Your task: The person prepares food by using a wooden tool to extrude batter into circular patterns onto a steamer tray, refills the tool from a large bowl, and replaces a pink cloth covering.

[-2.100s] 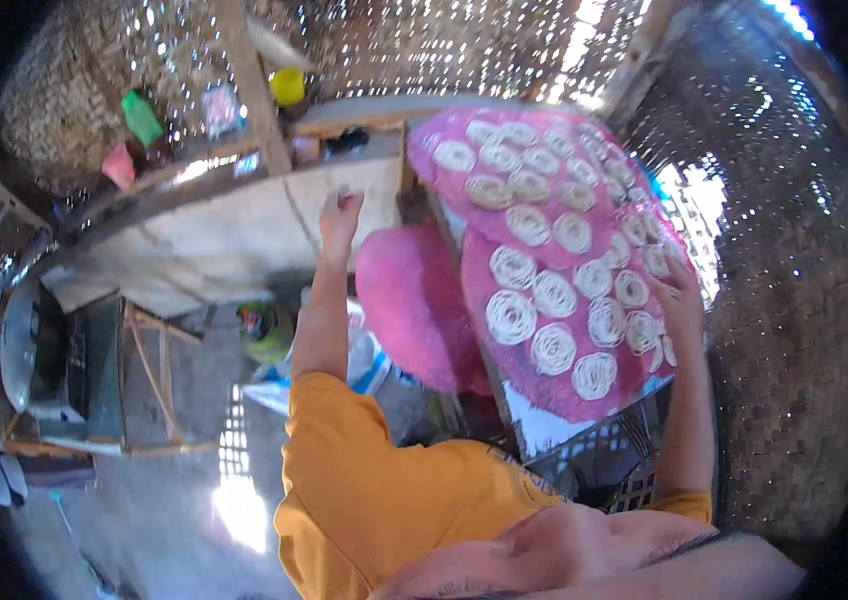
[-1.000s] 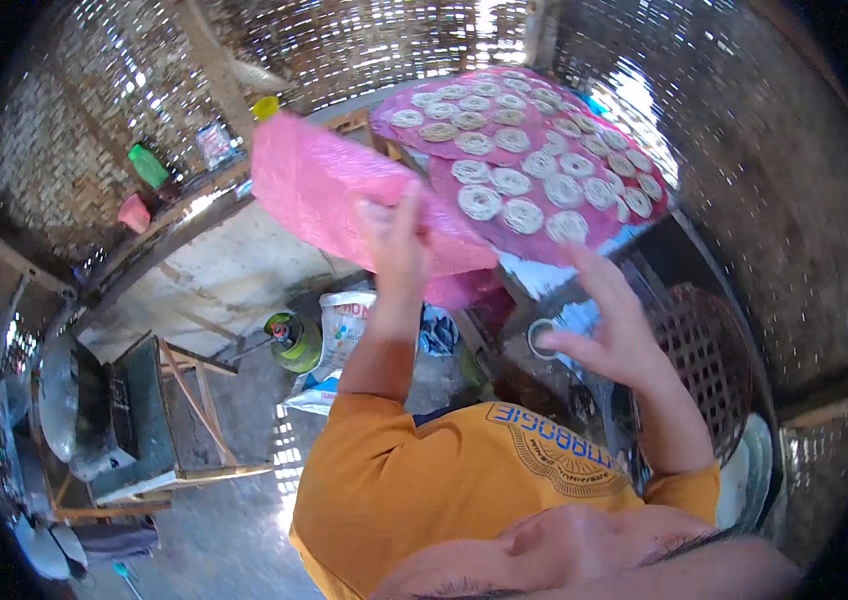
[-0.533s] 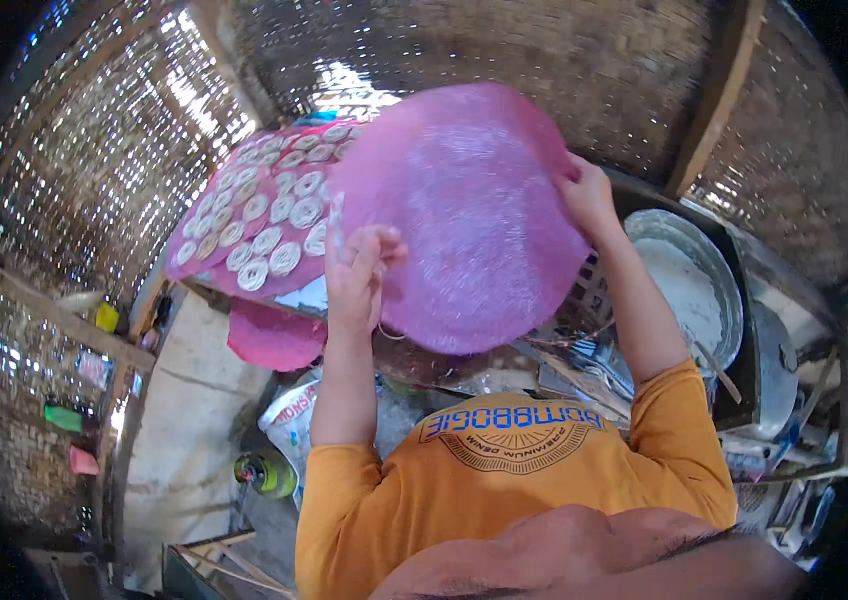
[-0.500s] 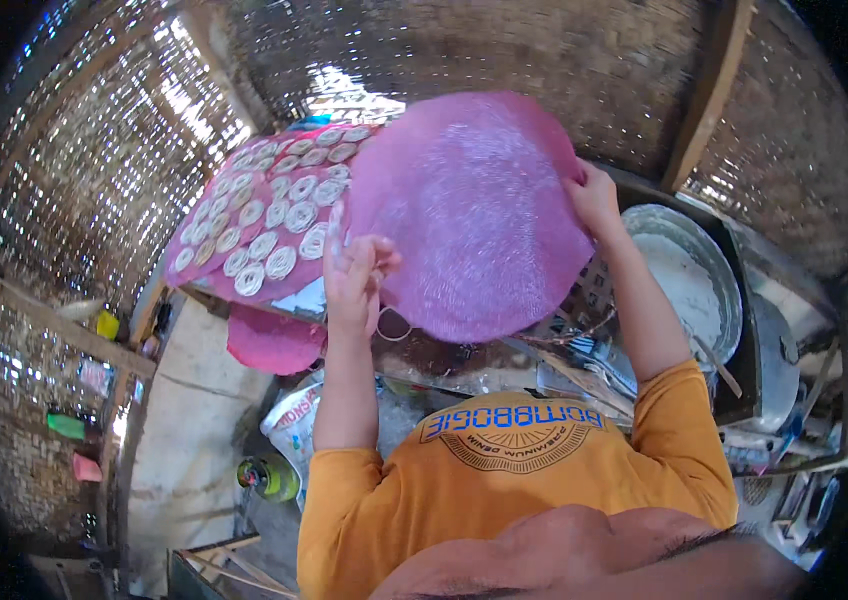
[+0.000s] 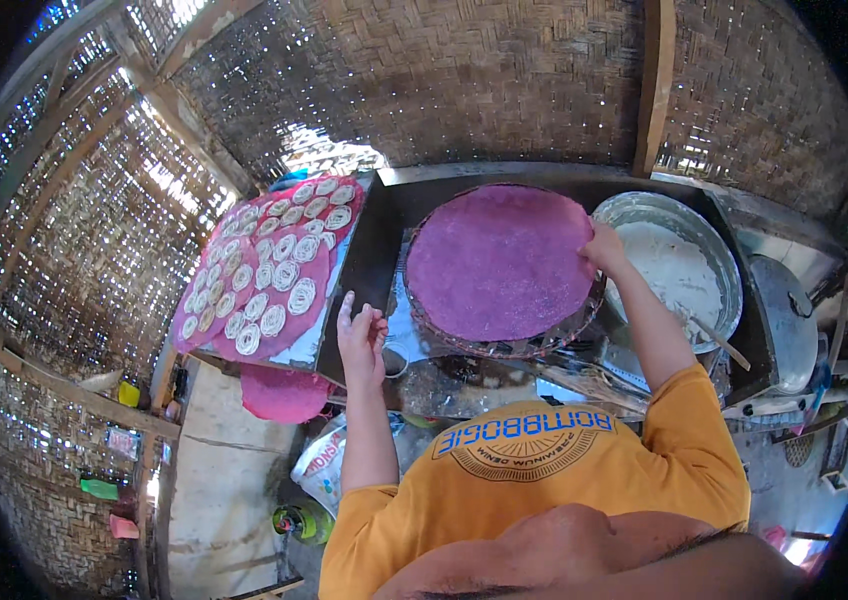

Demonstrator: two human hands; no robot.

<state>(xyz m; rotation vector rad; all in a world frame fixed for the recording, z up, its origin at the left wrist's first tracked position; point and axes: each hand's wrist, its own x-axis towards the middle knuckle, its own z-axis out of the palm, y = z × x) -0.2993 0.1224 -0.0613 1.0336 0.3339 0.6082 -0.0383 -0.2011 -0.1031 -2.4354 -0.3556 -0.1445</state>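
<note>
My right hand [image 5: 604, 250] grips the right edge of a round purple sheet [image 5: 494, 265]. The sheet lies nearly flat over a round rack with a woven rim [image 5: 534, 350], which shows along its near side. Left of the rack, my left hand [image 5: 361, 335] hovers with its index finger stretched and the other fingers loosely bent, holding nothing. Beyond it, pink sheets [image 5: 320, 262] carry several white noodle-like coils [image 5: 285, 274]. To the right of the rack stands a wide metal basin [image 5: 730, 262] of thick white paste [image 5: 654, 262], with a stick-like handle [image 5: 728, 350] leaning out.
A dark-sided counter [image 5: 364, 235] borders the work area. A large metal lid [image 5: 779, 325] stands at the right. Another pink sheet [image 5: 284, 394] hangs below the coils. A printed white sack [image 5: 320, 470] and a green container [image 5: 306, 522] are low at left. Woven walls [image 5: 464, 90] enclose the space.
The purple sheet was held up and tilted; it has come down onto the round rack. My right hand has stayed on its edge. My left hand remains apart from it.
</note>
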